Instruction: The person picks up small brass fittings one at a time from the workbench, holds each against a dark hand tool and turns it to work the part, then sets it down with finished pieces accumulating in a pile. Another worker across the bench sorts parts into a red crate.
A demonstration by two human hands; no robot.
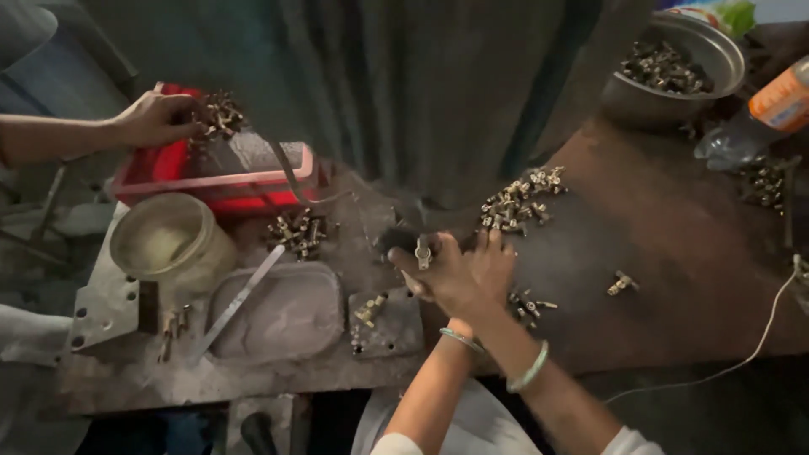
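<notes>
My two hands meet at the middle of the worn workbench (674,253). My right hand (474,274) lies over my left hand (415,285), which is mostly hidden beneath it. Between their fingertips sticks up a small brass fitting (423,251), gripped by both. Each wrist wears a thin pale bangle. Just beyond the hands lies a heap of similar brass fittings (518,202). A few more fittings (527,307) lie right beside my right wrist.
Another person's hand (152,118) rests on brass parts (217,114) in a red tray (168,164) at far left. Nearby are a cream round tub (168,240), a grey metal mould (278,316), a metal bowl of parts (712,46), a plastic bottle (758,118), a lone fitting (622,284) and a white wire (763,337).
</notes>
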